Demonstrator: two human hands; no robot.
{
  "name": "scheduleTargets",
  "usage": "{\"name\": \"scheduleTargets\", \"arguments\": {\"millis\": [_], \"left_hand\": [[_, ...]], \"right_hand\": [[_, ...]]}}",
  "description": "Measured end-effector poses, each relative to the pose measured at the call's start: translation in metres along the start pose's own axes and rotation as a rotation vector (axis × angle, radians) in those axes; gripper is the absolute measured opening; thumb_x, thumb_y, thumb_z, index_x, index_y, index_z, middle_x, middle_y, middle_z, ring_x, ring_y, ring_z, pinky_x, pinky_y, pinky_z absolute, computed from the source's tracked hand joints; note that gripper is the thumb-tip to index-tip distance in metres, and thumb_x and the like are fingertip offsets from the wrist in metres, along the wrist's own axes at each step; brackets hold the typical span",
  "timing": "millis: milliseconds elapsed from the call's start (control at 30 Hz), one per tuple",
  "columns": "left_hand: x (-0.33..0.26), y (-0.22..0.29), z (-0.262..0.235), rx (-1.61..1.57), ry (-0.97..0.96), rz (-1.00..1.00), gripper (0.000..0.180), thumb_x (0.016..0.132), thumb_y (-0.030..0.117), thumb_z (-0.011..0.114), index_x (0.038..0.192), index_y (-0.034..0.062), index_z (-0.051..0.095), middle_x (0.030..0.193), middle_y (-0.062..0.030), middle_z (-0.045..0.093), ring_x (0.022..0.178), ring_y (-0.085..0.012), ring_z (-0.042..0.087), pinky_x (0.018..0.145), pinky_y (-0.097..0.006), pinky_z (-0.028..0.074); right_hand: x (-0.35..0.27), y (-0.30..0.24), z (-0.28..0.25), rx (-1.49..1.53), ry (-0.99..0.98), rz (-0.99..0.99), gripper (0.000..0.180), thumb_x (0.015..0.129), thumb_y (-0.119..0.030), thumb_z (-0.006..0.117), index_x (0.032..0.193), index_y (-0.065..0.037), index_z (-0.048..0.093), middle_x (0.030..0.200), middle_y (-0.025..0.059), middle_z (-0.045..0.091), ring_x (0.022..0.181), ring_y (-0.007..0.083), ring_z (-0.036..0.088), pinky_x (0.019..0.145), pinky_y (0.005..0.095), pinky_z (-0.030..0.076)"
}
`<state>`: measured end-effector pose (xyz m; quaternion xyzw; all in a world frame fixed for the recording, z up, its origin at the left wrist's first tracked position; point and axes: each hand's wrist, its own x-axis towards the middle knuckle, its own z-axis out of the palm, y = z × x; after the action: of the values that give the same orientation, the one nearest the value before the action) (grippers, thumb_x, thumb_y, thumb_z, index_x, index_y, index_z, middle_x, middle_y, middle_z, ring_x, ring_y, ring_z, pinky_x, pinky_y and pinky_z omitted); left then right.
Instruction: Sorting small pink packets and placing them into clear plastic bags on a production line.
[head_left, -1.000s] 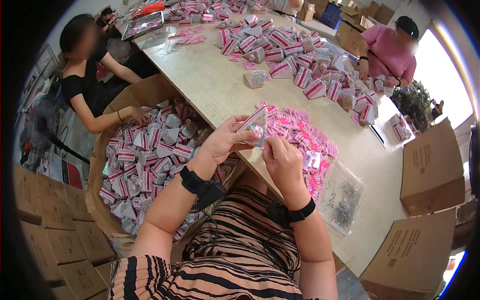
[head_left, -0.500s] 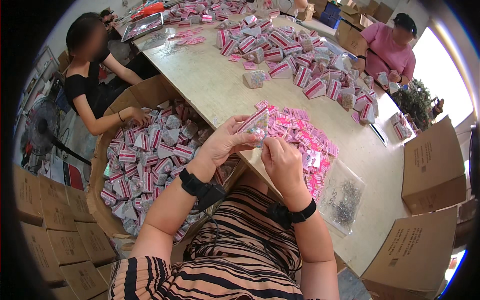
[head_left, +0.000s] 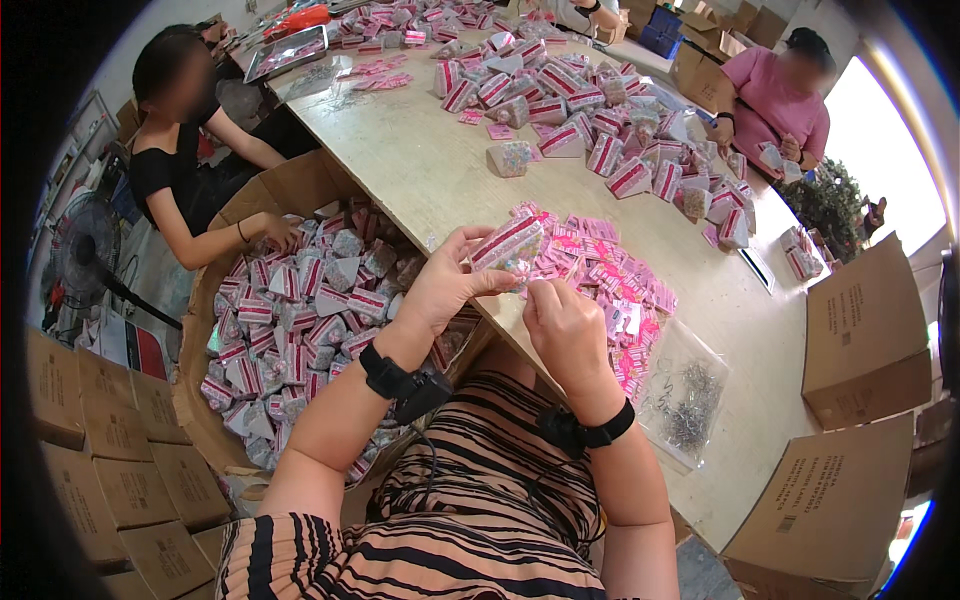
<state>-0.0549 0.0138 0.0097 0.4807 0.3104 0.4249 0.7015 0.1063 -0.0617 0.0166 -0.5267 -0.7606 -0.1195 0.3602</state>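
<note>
Between the thumb and fingers of my left hand is a wedge-shaped clear pack of pastel beads, with a pink band along its side. It is held tilted above the table's near edge. My right hand is closed in a pinch close to the pack's lower corner; whatever sits between those fingertips is too small to make out. Just beyond my right hand lies a pile of pink printed cards. Beside it, a clear plastic bag holds a tangle of small metal pieces.
Many similar packs are heaped across the table. A big carton full of packs stands at left, a person's hand in it. Another person works at far right. Cartons flank the table's right side.
The pack in my left hand has turned, so its pink-banded side faces up more. My right hand has shifted slightly, still pinched. At far right, the person's hands have moved a little.
</note>
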Motion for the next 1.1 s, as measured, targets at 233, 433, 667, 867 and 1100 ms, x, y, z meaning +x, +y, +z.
{"name": "scheduleTargets", "arguments": {"millis": [233, 433, 667, 867, 1100], "left_hand": [[0.005, -0.013, -0.002, 0.215, 0.016, 0.248, 0.063, 0.071, 0.005, 0.083, 0.123, 0.0001, 0.047, 0.107, -0.0088, 0.061, 0.095, -0.0142, 0.061, 0.081, -0.027, 0.051], [-0.002, -0.010, 0.006, 0.429, 0.055, 0.311, 0.062, 0.070, 0.008, 0.084, 0.121, 0.0000, 0.049, 0.101, -0.0078, 0.062, 0.093, -0.0134, 0.062, 0.080, -0.027, 0.051], [-0.005, -0.006, 0.001, 0.247, 0.014, 0.246, 0.060, 0.072, 0.006, 0.081, 0.122, -0.0012, 0.048, 0.103, -0.0099, 0.062, 0.093, -0.0144, 0.063, 0.081, -0.027, 0.052], [-0.012, 0.005, 0.015, 0.177, -0.056, 0.142, 0.058, 0.073, 0.002, 0.079, 0.122, -0.0029, 0.047, 0.103, -0.0105, 0.061, 0.093, -0.0154, 0.063, 0.081, -0.027, 0.052], [-0.011, -0.004, 0.013, 0.220, -0.081, 0.101, 0.057, 0.074, 0.005, 0.080, 0.121, -0.0032, 0.048, 0.104, -0.0104, 0.061, 0.093, -0.0149, 0.063, 0.081, -0.027, 0.052]], "right_hand": [[-0.002, 0.000, 0.000, -0.042, -0.020, -0.021, 0.010, 0.078, -0.004, 0.064, 0.083, -0.004, 0.056, 0.070, 0.0107, 0.054, 0.058, 0.0286, 0.059, 0.051, 0.0373, 0.048], [-0.004, 0.000, 0.000, -0.013, -0.029, 0.021, 0.009, 0.079, -0.004, 0.063, 0.083, -0.004, 0.056, 0.071, 0.0112, 0.054, 0.060, 0.0292, 0.059, 0.052, 0.0378, 0.048], [0.002, 0.005, -0.021, 0.630, -0.115, 0.402, 0.009, 0.086, -0.004, 0.063, 0.093, 0.000, 0.063, 0.072, 0.0092, 0.065, 0.064, 0.0181, 0.066, 0.054, 0.0264, 0.051], [0.004, 0.015, -0.030, 1.304, -0.196, 0.698, 0.006, 0.088, -0.001, 0.063, 0.089, 0.004, 0.059, 0.074, 0.0073, 0.066, 0.065, 0.0123, 0.066, 0.056, 0.0216, 0.052], [-0.011, 0.017, -0.009, 1.224, -0.126, 0.630, 0.005, 0.088, -0.001, 0.064, 0.090, 0.001, 0.059, 0.079, 0.0073, 0.066, 0.067, 0.0125, 0.066, 0.058, 0.0219, 0.052]]}}
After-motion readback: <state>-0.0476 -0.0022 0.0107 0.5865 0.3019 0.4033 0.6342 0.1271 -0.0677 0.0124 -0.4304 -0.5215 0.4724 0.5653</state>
